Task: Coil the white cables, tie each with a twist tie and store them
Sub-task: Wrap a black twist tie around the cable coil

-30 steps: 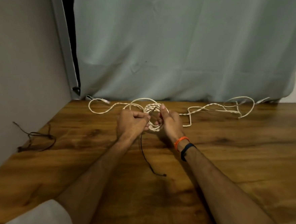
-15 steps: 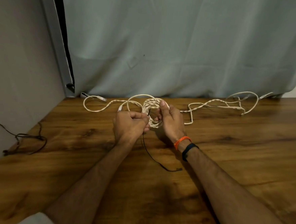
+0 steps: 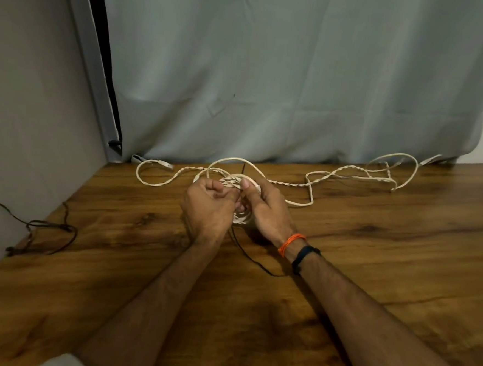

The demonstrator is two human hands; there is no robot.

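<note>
A small coil of white cable (image 3: 239, 214) sits upright between my two hands above the wooden table (image 3: 372, 263). My right hand (image 3: 267, 210) grips the coil, thumb on its top. My left hand (image 3: 208, 209) is curled against the coil's left side and pinches the thin black twist tie (image 3: 253, 259), whose long tail trails over the table towards me; a short end sticks up behind the coil. More loose white cable (image 3: 349, 174), partly twisted, lies spread along the table's far edge on both sides.
A bunch of thin dark ties (image 3: 42, 230) lies at the table's left edge by the grey wall. A pale curtain (image 3: 284, 85) hangs behind the table. Bare wood lies to the right and in front.
My hands have closed in tighter around the coil, and the black tie's tail has been drawn shorter and shifted right on the table.
</note>
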